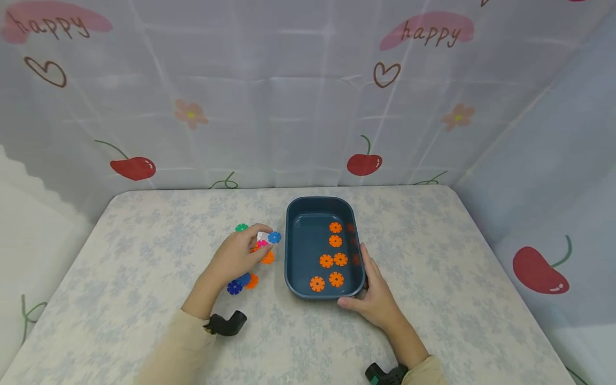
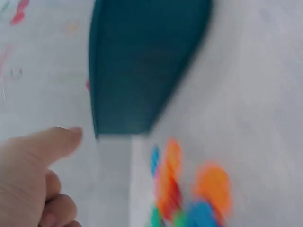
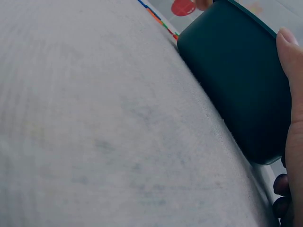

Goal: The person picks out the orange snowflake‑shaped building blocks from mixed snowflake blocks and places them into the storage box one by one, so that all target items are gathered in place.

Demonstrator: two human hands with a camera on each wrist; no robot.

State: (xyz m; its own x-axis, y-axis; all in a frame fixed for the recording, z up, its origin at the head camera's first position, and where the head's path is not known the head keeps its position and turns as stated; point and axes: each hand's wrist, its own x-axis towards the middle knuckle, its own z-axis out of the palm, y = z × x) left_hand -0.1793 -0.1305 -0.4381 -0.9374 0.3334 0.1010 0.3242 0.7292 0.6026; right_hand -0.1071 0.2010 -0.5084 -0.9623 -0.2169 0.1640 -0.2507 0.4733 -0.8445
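A dark blue-green tray (image 1: 303, 246) stands on the table with several orange notched plastic discs (image 1: 335, 241) inside, mostly towards its right side. My right hand (image 1: 377, 299) grips its near right corner, thumb on the near wall and fingers along the right side; the right wrist view shows the thumb (image 3: 289, 56) by the rim. Left of the tray, my left hand (image 1: 238, 254) is over a loose group of discs, thumb and index finger apart. A blue disc (image 1: 274, 237) shows by those fingertips. Nothing held is visible in the blurred left wrist view.
More loose discs lie around the left hand: a green disc (image 1: 241, 227), an orange disc (image 1: 268, 258) and a dark blue disc (image 1: 235, 287). A pale patterned cloth covers the table (image 1: 298, 342). A printed curtain (image 1: 269, 107) hangs behind its far edge.
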